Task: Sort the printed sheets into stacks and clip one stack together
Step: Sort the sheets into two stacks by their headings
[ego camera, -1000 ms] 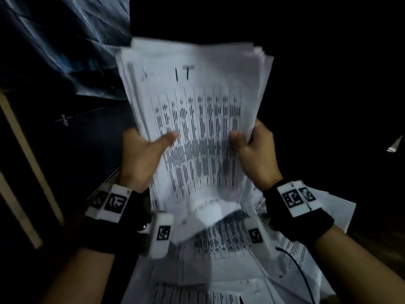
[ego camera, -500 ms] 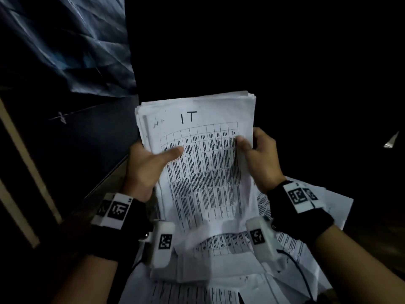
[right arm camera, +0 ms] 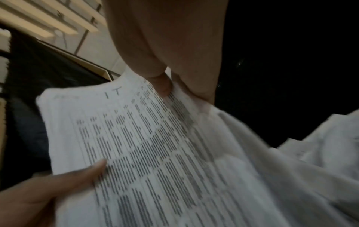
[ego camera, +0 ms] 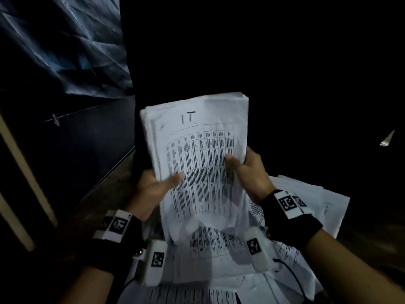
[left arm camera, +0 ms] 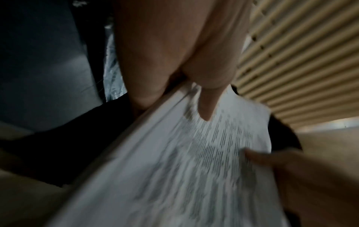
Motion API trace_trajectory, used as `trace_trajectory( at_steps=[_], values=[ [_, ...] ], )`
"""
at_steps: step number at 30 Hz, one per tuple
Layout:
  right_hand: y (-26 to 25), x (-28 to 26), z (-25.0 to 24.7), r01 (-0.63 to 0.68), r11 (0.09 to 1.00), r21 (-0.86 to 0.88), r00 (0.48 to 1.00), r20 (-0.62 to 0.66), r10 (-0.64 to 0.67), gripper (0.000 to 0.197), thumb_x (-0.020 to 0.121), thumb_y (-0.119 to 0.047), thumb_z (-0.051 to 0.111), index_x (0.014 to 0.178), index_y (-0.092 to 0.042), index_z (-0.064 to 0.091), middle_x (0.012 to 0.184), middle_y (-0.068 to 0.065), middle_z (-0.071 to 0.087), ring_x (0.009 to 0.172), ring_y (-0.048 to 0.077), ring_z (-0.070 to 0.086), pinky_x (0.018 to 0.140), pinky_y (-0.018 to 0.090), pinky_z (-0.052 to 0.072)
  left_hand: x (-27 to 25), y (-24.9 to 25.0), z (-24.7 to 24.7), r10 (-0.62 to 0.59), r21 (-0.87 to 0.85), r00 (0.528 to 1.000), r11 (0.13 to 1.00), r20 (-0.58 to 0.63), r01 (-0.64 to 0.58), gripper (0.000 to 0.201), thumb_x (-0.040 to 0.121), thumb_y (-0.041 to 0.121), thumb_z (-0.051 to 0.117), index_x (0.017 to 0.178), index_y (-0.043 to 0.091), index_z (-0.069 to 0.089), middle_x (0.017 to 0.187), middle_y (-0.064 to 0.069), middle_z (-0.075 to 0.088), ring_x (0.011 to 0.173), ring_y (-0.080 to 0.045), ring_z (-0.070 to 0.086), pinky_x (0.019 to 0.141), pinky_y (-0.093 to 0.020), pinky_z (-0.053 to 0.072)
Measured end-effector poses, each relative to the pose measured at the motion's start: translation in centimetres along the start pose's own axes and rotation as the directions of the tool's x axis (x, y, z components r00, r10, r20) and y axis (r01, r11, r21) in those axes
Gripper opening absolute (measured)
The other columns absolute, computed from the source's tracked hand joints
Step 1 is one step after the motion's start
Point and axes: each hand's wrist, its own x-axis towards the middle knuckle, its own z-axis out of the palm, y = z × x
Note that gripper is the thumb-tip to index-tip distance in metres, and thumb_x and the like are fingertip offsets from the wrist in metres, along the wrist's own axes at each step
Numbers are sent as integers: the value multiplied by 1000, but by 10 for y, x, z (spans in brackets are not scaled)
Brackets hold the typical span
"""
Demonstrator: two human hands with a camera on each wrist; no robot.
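A: Both hands are on the stack here. The left hand has its grip clamped on the lower left edge, thumb flat across the print.

B: And the right hand pinches the right edge, thumb on top, fingers behind.

A: The stack's held up on end, long axis pointing away from the person, "IT" heading farthest out, above the loose sheets on the desk.

B: The bottom edge hangs crumpled between the wrists. I'd say squaring comes next; no clip in sight.
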Motion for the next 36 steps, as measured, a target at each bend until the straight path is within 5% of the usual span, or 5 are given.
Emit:
trace_trajectory(
  at_steps=[4,10,13,28,36],
  values=[
    [34,2,-16,-119,949,-293,977,135,164,26,87,-13,65,110,-6,56,100,2,66,92,21,65,83,37,55,-2,-7,-2,114,211,988,973,-104,-90,26,84,25,69,97,3,68,86,-10,66,73,-18,64,75,-30,50],
    [77,4,-29,-69,370,-926,895,107,434,32,93,-40,51,79,-11,48,75,13,48,81,25,54,56,26,38,7,36,-47,261,304,900,940,-348,-154,27,93,15,58,111,-3,65,100,-7,61,92,-20,59,78,-28,39],
    [85,-6,-23,35,282,-959,830,185,526,24,92,-37,55,89,-14,62,98,14,62,108,29,59,81,32,47,9,47,-70,280,282,846,946,-453,-162,17,93,18,58,93,4,67,92,-4,61,82,-17,58,81,-27,38],
    [54,2,-72,-363,697,-619,928,-172,331,15,87,-1,57,73,-3,61,58,13,56,49,24,54,44,22,42,-2,44,-92,182,176,796,980,-578,-96,24,93,20,60,106,0,61,92,-6,60,94,-16,53,78,-24,39],
    [0,16,-84,-349,901,-256,931,-202,303,15,87,2,60,72,0,59,54,12,51,32,17,45,35,22,40,5,18,-79,-145,-357,979,930,-146,85,42,90,7,55,132,9,51,98,13,68,87,-2,63,68,-12,53]
  ],
)
